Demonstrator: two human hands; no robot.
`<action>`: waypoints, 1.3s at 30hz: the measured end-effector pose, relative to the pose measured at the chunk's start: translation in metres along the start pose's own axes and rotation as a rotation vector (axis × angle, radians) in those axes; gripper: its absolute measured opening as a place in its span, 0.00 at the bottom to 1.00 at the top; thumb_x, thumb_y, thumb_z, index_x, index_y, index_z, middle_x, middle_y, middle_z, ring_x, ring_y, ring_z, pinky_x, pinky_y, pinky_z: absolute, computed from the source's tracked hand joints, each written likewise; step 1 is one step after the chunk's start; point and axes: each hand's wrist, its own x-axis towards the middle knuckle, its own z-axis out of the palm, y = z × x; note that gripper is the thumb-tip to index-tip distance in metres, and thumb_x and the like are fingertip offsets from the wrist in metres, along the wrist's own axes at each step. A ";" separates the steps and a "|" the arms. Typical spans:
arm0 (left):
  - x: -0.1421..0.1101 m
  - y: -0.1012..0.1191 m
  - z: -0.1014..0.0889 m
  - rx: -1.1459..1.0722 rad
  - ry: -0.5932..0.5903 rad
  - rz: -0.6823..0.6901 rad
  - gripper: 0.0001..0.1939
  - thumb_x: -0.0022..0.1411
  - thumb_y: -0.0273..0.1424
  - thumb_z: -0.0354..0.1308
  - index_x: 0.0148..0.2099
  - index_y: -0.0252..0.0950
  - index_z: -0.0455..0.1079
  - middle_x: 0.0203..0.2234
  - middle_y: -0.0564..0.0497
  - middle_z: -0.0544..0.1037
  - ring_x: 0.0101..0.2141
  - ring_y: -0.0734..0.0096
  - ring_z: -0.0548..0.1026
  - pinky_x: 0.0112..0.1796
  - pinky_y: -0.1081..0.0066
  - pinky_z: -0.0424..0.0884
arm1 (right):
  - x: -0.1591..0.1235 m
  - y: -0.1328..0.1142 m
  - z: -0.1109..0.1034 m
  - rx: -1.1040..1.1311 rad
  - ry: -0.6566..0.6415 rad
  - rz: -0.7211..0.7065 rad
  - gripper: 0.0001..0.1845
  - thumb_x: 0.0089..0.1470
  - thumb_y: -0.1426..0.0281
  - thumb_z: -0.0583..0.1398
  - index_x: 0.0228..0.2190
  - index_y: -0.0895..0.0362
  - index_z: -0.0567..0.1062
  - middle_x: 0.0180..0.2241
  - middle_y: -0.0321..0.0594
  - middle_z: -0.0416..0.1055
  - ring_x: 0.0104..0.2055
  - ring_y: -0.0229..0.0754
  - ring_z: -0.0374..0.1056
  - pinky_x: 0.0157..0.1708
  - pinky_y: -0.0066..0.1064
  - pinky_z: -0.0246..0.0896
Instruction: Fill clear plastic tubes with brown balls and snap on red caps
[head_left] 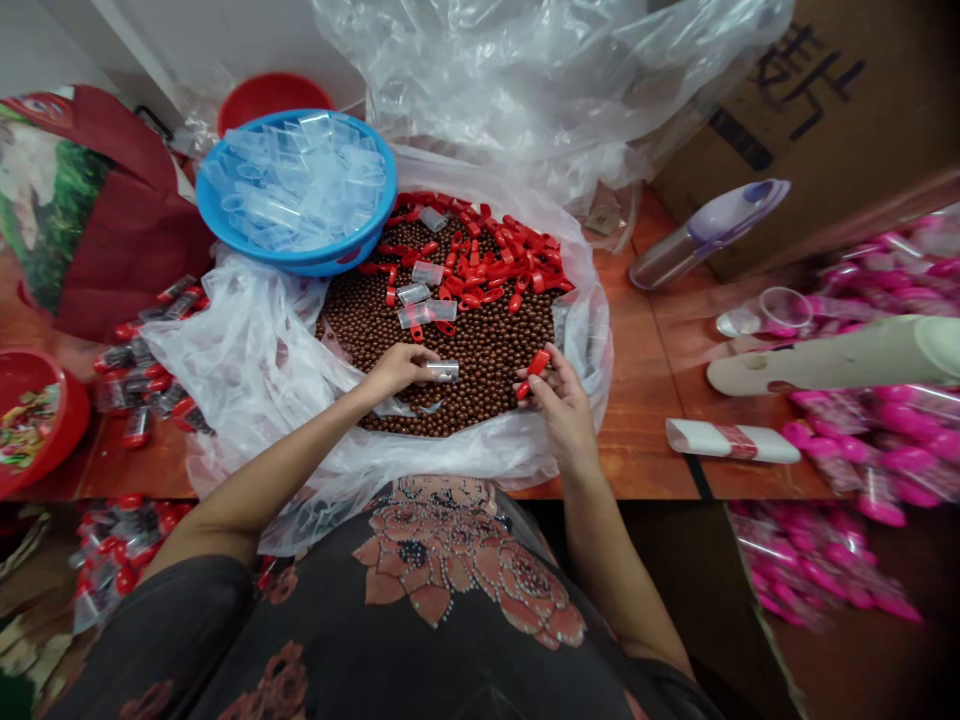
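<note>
My left hand [403, 370] is closed on a short clear plastic tube [444, 371], its end pointing right over the brown balls [480, 370]. Between the thumb and fingers of my right hand [561, 400] is a red cap [533, 374], held at the right side of the ball heap. The balls lie in a spread white plastic bag [480, 455]. Many loose red caps [480, 265] cover the far part of the heap. Several clear tubes [426, 312] rest on the balls just beyond my left hand.
A blue basin [292, 265] of clear tubes stands far left. Filled red-capped tubes [139, 425] lie left, near a red bowl [71, 440]. To the right are a lilac-lidded flask [697, 235], a white packet [731, 441] and pink-capped tubes [911, 460]. A cardboard box [847, 130] stands behind.
</note>
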 end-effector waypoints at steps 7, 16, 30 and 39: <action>0.021 0.017 0.035 -0.084 -0.057 0.003 0.16 0.47 0.27 0.67 0.41 0.32 0.77 0.25 0.53 0.75 0.25 0.75 0.71 0.31 0.72 0.66 | 0.002 0.005 -0.003 -0.099 -0.020 -0.060 0.30 0.55 0.62 0.60 0.59 0.41 0.64 0.51 0.37 0.72 0.50 0.43 0.70 0.43 0.37 0.71; 0.024 0.039 0.050 -0.097 -0.112 0.043 0.17 0.46 0.27 0.67 0.42 0.31 0.78 0.29 0.52 0.78 0.31 0.71 0.72 0.38 0.70 0.66 | 0.005 0.007 -0.007 -0.013 -0.009 -0.045 0.29 0.54 0.63 0.61 0.58 0.43 0.66 0.50 0.37 0.73 0.51 0.44 0.70 0.49 0.41 0.69; 0.012 0.044 0.053 -0.398 -0.142 -0.083 0.12 0.46 0.20 0.65 0.37 0.33 0.76 0.27 0.53 0.77 0.29 0.74 0.72 0.40 0.69 0.69 | 0.007 0.007 0.003 -0.197 -0.048 -0.073 0.22 0.57 0.63 0.59 0.53 0.45 0.72 0.59 0.34 0.67 0.61 0.45 0.63 0.58 0.46 0.62; -0.001 0.052 0.053 -0.705 -0.165 -0.263 0.13 0.47 0.17 0.67 0.37 0.31 0.74 0.28 0.51 0.77 0.29 0.76 0.75 0.39 0.68 0.75 | 0.005 -0.003 0.012 -0.187 0.009 -0.114 0.25 0.58 0.62 0.58 0.57 0.46 0.68 0.59 0.37 0.67 0.59 0.45 0.64 0.61 0.47 0.58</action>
